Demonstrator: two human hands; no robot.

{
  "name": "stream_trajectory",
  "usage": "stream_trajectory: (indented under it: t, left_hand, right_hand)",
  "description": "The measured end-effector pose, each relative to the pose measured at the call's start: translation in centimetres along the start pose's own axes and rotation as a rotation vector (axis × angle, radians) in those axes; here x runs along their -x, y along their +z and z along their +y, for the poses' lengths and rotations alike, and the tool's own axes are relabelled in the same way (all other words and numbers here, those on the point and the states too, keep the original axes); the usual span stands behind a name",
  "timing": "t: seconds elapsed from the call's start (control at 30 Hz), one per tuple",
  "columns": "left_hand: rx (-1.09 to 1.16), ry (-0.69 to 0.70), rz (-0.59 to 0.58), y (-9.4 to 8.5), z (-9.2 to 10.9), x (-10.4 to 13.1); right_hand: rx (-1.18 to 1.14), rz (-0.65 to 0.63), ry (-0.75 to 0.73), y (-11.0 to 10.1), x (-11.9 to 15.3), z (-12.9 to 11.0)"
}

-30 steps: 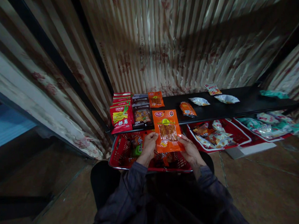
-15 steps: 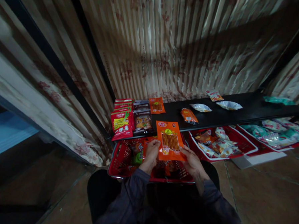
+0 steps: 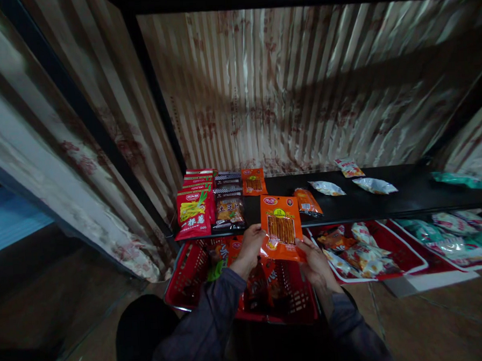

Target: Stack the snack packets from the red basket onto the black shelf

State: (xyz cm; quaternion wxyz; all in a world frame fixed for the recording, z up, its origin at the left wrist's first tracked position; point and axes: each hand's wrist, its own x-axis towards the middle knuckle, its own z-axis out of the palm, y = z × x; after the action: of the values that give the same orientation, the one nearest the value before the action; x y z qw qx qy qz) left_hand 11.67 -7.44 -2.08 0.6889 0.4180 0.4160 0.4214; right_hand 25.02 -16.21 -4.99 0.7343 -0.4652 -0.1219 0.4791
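An orange snack packet [image 3: 282, 229] with brown sticks showing on its front is held upright between my two hands. My left hand [image 3: 249, 251] pinches its lower left edge, and my right hand [image 3: 314, 260] grips the lower right corner. Below the packet sits a red basket [image 3: 178, 291] with several orange and green snack bags [image 3: 217, 269] inside, partly hidden by my arms. On the black shelf [image 3: 277, 185], behind the held packet, another orange packet [image 3: 253, 182] of the same look leans at the back.
Red snack bags [image 3: 194, 212] stand in a row at the shelf's left, beside dark potato-chip bags [image 3: 229, 211]. An orange bag [image 3: 308, 202] and white bags [image 3: 327, 188] lie farther right. Two more red baskets [image 3: 404, 247] hold bags under the shelf. A black post [image 3: 155, 93] rises at left.
The held packet has shifted slightly right relative to the shelf, still in both hands. The view has tilted up a little, and more of the basket's inside shows.
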Motion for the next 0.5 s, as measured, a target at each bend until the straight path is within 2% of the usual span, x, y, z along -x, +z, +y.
stream_trajectory:
  t: [0.13,0.37,0.5]
  left_hand:
    - [0.001,-0.05,0.047,1.5,0.9,-2.4]
    - [-0.173,0.11,0.182,3.2,1.8,-8.8]
    - [-0.181,0.132,0.159,3.5,1.8,-12.5]
  right_hand:
    - [0.031,-0.021,-0.042,0.8,-3.5,-1.0]
    - [0.074,-0.012,-0.08,4.5,-11.1,-3.3]
    - [0.122,-0.057,-0.07,6.3,-15.8,-3.5]
